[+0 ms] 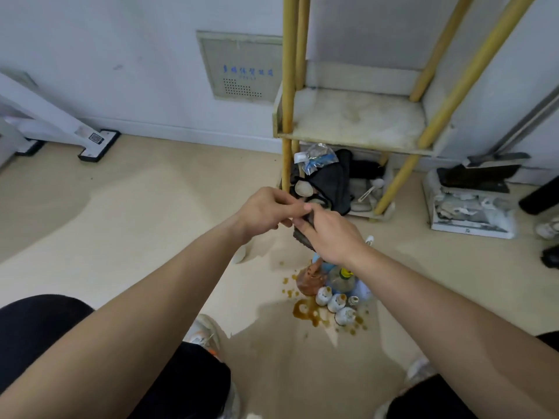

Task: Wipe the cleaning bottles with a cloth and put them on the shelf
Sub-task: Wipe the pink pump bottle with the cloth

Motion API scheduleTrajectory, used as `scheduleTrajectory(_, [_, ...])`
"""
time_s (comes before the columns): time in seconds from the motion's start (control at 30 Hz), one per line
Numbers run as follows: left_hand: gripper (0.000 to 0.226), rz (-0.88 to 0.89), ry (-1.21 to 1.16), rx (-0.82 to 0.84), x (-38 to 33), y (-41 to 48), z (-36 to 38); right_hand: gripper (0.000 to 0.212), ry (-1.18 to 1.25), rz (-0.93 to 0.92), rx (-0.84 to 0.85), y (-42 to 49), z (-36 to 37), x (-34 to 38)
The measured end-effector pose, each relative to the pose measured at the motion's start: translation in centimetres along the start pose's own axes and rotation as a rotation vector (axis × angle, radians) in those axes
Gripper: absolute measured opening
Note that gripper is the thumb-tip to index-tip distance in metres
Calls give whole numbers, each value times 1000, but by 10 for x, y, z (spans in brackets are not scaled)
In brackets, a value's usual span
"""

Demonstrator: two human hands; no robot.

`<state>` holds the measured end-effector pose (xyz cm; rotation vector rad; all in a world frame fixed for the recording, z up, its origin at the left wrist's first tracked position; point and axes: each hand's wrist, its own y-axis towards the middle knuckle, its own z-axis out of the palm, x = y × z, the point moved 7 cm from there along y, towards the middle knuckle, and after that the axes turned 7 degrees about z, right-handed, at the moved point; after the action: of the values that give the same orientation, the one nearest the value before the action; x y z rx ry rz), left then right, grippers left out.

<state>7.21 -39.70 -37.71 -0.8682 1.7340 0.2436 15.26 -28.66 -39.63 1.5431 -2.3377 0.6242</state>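
Note:
My left hand and my right hand meet in front of me, both gripping a dark grey cloth that hangs between them. On the floor below stand several small cleaning bottles in a cluster, with a larger clear bottle and a brown one behind them. Beyond my hands stands the shelf, with yellow posts and a stained white board that carries nothing.
Brown liquid is spilled around the bottles. The shelf's bottom level holds a dark bag and clutter. A white box of debris sits at right, a white appliance base at left. My knees and shoes fill the bottom.

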Motion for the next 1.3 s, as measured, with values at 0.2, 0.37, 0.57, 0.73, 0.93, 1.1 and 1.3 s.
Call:
scheduleTrajectory(0.2, [18, 29, 42, 21, -26, -7, 34, 47, 7, 17, -32, -33, -22, -21])
scheduleTrajectory(0.37, [8, 82, 180, -7, -35, 3, 55, 55, 87, 75, 29, -53, -34, -46])
scheduleTrajectory(0.57, [13, 174, 324, 53, -31, 19, 83, 17, 336, 116, 169, -56, -37, -87])
scheduleTrajectory(0.73, [6, 220, 345, 37, -15, 35, 100, 23, 283, 175, 177, -49, -24, -123])
scheduleTrajectory(0.93, [25, -113, 533, 65, 77, 42, 103, 25, 87, 235, 171, -43, -5, -157])
scheduleTrajectory(1.1, [72, -240, 728, 103, 136, 32, 123, 28, 12, 257, 230, -38, 14, -168])
scheduleTrajectory(1.3, [54, -212, 784, -1, 154, 30, 140, 23, 4, 253, 243, -34, 22, -169])
